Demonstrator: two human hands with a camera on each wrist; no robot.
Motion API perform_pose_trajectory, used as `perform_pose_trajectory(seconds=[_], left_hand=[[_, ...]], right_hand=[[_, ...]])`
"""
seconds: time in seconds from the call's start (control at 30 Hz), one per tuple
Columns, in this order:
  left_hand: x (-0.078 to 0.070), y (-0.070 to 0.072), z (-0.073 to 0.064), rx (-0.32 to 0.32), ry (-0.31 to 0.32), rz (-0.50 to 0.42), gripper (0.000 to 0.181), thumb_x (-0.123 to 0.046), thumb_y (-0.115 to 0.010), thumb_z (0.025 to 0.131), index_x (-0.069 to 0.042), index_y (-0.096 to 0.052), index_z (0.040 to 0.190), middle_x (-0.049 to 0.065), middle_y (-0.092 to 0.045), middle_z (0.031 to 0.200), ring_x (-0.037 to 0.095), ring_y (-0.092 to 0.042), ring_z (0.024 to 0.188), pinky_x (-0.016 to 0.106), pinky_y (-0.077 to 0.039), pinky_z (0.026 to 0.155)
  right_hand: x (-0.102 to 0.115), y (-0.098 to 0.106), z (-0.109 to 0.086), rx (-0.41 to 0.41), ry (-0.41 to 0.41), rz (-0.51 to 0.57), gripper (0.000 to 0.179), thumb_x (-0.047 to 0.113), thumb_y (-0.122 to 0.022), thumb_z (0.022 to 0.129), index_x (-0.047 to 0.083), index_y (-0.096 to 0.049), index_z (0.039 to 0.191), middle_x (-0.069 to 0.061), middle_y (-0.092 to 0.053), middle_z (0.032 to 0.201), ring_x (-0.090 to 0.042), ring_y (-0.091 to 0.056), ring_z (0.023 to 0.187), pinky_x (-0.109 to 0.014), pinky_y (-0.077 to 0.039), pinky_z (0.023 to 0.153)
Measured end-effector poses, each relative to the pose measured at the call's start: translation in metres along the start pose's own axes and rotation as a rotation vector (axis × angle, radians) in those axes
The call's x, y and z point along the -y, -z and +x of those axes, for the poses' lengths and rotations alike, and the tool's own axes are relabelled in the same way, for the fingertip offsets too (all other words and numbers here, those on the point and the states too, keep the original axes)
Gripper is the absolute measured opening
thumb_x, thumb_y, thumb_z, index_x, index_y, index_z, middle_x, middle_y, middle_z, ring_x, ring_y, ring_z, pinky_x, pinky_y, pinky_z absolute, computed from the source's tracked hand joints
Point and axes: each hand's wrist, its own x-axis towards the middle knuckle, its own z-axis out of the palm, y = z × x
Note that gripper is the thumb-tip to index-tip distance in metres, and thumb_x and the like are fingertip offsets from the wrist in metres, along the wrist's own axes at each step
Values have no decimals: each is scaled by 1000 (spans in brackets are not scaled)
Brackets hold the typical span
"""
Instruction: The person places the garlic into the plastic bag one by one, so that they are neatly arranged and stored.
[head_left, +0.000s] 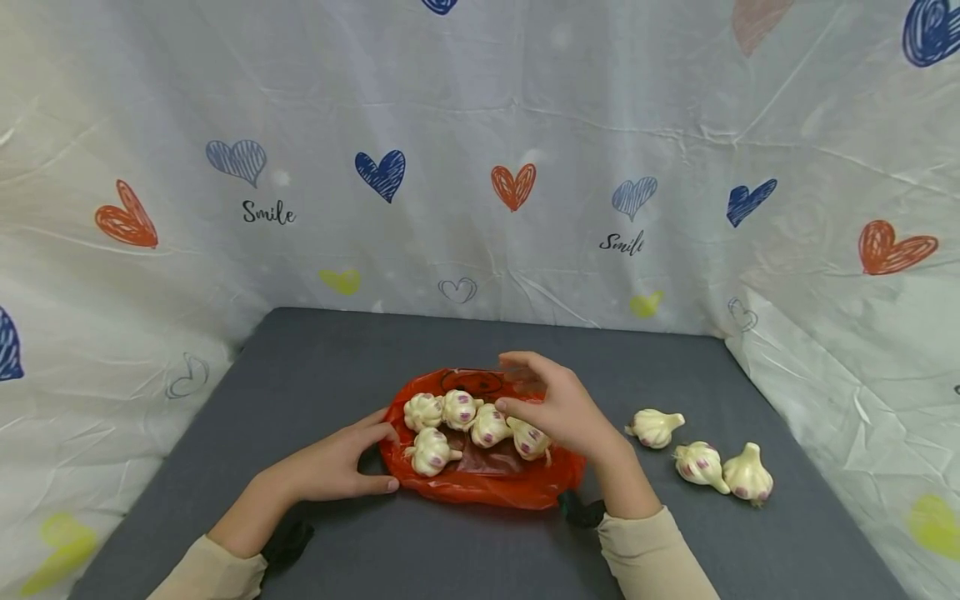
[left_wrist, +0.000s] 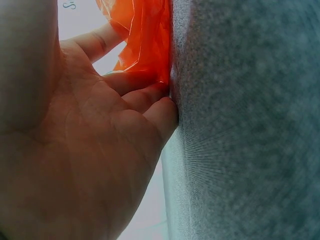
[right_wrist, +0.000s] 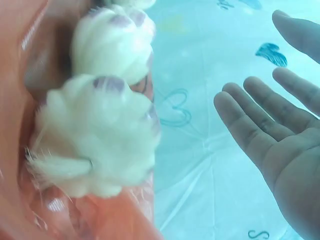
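Note:
In the head view a red plastic bag (head_left: pixel 487 493) lies spread wide at the middle of the table, with several garlic bulbs (head_left: pixel 432 452) inside. My left hand (head_left: pixel 337 462) rests at the bag's left side, thumb at the front and fingers against its outer wall. The left wrist view shows those fingers (left_wrist: pixel 135 95) touching the red plastic and the tabletop. Above the right part of the bag hovers my right hand (head_left: pixel 558 408), fingers spread and holding nothing. In the right wrist view a garlic bulb (right_wrist: pixel 100 137) sits in the bag, apart from that hand.
Three more bulbs lie on the grey table (head_left: pixel 360 550) to the right of the bag: one garlic bulb (head_left: pixel 655 428) farther back, and two closer ones, a garlic bulb (head_left: pixel 701 465) and a garlic bulb (head_left: pixel 748 475), side by side. A heart-printed curtain (head_left: pixel 450 100) surrounds the table's back and sides.

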Motion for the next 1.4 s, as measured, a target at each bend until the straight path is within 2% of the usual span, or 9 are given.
perform_pose_trajectory(seconds=[0.43, 0.67, 0.93, 1.4], left_hand=[[-2, 0, 0, 1, 5, -3, 39, -61, -81, 95, -36, -63, 118, 21, -29, 175, 46, -30, 160, 71, -34, 120], [-1, -1, 1, 1, -3, -3, 38, -61, -81, 95, -37, -63, 118, 19, -31, 175, 44, -32, 160, 70, -35, 120], [0, 0, 0, 1, -4, -2, 38, -61, -81, 95, -37, -63, 118, 20, -30, 175, 45, -32, 160, 70, -35, 120], [-1, -1, 1, 10, 21, 1, 39, -60, -82, 94, -36, -63, 120, 21, -28, 175, 46, -30, 160, 71, -33, 121]], right_hand=[[-9, 20, -5, -51, 1, 10, 60, 27, -85, 100, 20, -60, 153, -5, -64, 150, -41, -65, 133, -61, -53, 108], [-12, 31, -8, -71, -32, -6, 58, 29, -84, 100, 23, -60, 153, -1, -64, 149, -30, -67, 129, -57, -54, 108], [-16, 42, -11, -80, -48, -20, 58, 26, -85, 100, 21, -60, 152, -4, -64, 147, -32, -65, 131, -58, -51, 111], [-22, 60, -18, -77, -71, -22, 60, 33, -85, 99, 22, -60, 152, -3, -63, 150, -31, -62, 136, -58, -48, 114]])
